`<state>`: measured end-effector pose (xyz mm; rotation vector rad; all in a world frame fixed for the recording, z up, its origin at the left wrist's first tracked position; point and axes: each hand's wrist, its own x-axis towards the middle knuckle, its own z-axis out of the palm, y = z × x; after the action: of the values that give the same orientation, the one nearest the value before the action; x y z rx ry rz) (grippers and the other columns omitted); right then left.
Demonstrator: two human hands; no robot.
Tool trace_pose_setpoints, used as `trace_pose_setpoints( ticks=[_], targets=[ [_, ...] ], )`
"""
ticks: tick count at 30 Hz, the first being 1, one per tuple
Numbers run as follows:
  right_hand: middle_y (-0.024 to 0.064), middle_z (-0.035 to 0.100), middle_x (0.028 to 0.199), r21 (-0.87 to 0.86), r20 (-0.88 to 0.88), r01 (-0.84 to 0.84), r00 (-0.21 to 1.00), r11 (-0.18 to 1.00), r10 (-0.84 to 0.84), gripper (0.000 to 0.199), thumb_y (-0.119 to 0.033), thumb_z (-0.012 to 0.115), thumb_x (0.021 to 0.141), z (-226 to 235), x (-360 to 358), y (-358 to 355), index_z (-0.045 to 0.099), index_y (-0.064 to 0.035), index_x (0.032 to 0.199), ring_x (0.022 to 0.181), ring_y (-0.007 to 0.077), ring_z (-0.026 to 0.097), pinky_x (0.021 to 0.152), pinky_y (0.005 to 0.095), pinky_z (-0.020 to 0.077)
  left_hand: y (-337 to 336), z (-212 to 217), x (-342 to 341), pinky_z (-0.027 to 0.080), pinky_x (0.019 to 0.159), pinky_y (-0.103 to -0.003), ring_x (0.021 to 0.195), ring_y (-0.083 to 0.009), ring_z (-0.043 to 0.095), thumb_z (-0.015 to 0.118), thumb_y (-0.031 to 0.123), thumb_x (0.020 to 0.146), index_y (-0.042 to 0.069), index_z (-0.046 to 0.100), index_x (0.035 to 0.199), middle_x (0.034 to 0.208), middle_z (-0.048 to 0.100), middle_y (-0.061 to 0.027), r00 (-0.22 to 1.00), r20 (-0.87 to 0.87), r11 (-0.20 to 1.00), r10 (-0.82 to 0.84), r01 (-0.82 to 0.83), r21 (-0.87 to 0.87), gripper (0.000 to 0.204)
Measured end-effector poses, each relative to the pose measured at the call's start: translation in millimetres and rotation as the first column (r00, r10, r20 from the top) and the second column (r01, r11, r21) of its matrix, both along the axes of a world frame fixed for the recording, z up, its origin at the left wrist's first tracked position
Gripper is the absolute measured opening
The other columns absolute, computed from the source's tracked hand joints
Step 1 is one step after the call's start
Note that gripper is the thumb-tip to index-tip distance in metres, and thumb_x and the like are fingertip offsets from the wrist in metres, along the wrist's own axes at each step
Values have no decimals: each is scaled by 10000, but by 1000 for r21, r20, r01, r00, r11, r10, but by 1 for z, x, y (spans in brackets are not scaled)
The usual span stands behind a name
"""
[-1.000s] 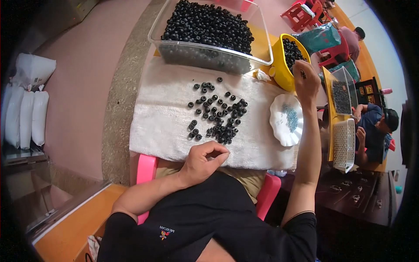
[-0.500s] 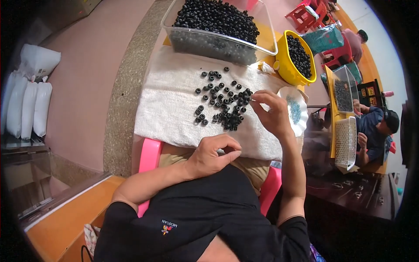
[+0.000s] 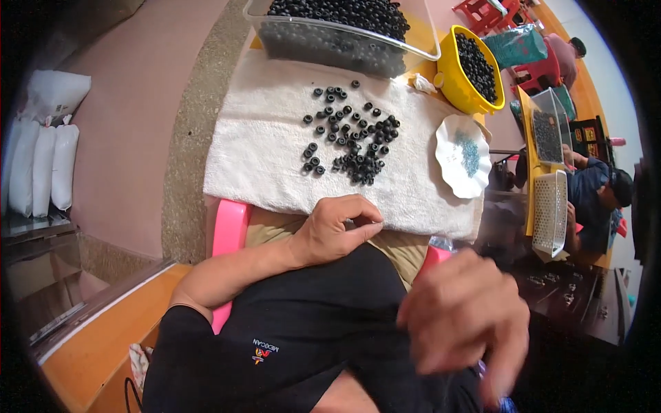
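Head view. The left hand (image 3: pixel 339 230) rests at the near edge of the white terry towel (image 3: pixel 261 148), thumb and forefinger pressed together in a pinch; whether a piece lies between them cannot be told. The right hand (image 3: pixel 463 318) is raised close to the camera, blurred, fingers loosely spread and seemingly empty. The small black rubber rings (image 3: pixel 351 141) lie scattered and heaped on the middle of the towel, well apart from both hands. Beyond them stand a clear plastic tub (image 3: pixel 330 43) and a yellow plastic bowl (image 3: pixel 460 77), both filled with the same rings; a white scalloped dish (image 3: pixel 454 162) holding small bluish pieces sits at the towel's right edge.

Judged step: sorting or assembling rings, between picks. The next pick calls for a reach forward to the heap and a fine pinch on one ring.

Half a second earlier the right hand was at the heap; it is now withdrawn toward the body. The left hand is unchanged.
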<state>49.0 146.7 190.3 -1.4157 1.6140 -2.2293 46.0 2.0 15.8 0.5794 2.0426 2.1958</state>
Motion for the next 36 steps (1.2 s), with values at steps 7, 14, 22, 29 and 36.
trace_pose_setpoints(
  ticks=[7,14,22,29,36],
  targets=[
    [77,553,598,76,117,-116,987,990,107,672,104,571,875,31,2,-29,541,-321,1395,415,162,437,388,269,392,-2,-2,-2,526,720,-270,824,-148,665,717,-16,839,-5,684,921,916,698,-100,997,81,1000,-15,17,-25,89],
    [112,660,677,60,-129,-183,973,981,190,125,0,638,900,8,-9,-4,733,-80,914,523,194,596,532,345,573,-3,-2,0,523,709,-257,840,-131,659,713,-8,849,-4,686,938,923,698,-92,995,97,999,-19,22,-30,93],
    [80,648,824,654,-301,552,817,517,-492,202,86,689,826,-122,-88,55,693,9,1012,727,149,627,660,254,496,-1,-5,0,520,721,-259,840,-124,660,712,27,857,3,698,931,910,700,-84,998,55,999,7,-5,-33,79],
    [80,675,925,739,-492,622,760,259,-425,212,-38,708,831,-154,-103,54,710,-60,1042,729,215,662,669,307,526,-1,-5,-1,516,714,-254,822,-115,656,716,39,858,9,701,932,899,699,-69,994,112,999,17,-13,-38,81],
    [70,682,969,748,-546,645,734,160,-405,209,-102,700,843,-162,-107,49,701,-84,1052,785,272,684,693,368,525,-1,-4,-1,515,699,-240,809,-96,649,714,43,863,11,703,938,890,695,-57,992,125,999,16,-10,-47,83]
  ],
)
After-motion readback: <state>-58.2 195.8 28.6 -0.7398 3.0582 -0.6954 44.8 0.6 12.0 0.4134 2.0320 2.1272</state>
